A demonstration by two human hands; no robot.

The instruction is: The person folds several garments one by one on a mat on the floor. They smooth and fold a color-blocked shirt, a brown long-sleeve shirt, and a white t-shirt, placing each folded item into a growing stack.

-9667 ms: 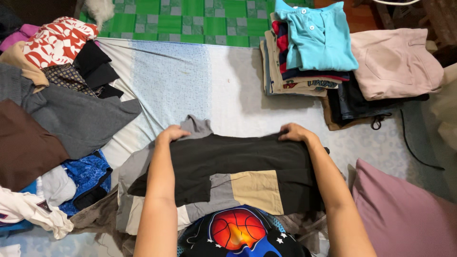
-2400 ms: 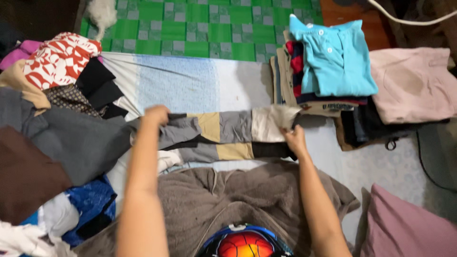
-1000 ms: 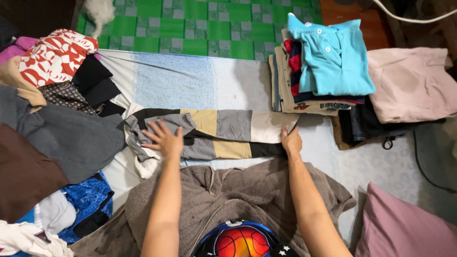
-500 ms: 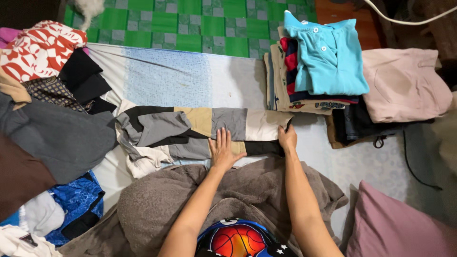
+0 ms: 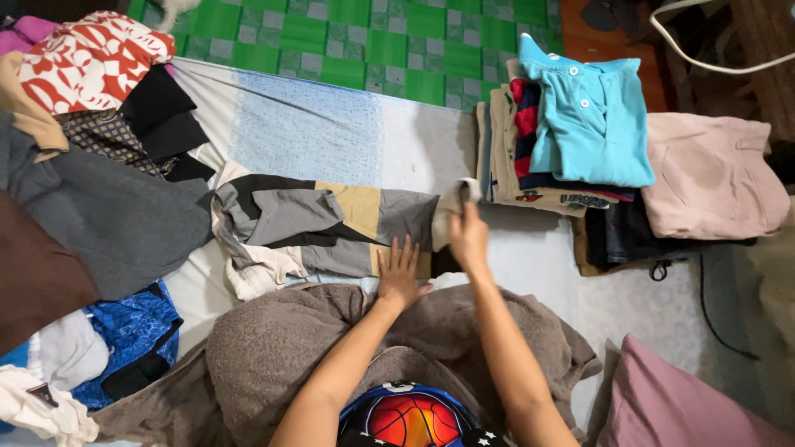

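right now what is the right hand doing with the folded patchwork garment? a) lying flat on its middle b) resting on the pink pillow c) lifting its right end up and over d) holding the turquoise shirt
c: the right hand grips the pale right end of the patchwork garment and has it raised and curling over, while the left hand lies flat on the garment's lower edge.

No packages, labels, signs or screens show here (only loose clothing).

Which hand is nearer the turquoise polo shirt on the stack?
Right. The right hand lifts the garment's end just left of the turquoise polo shirt; the left hand presses farther left.
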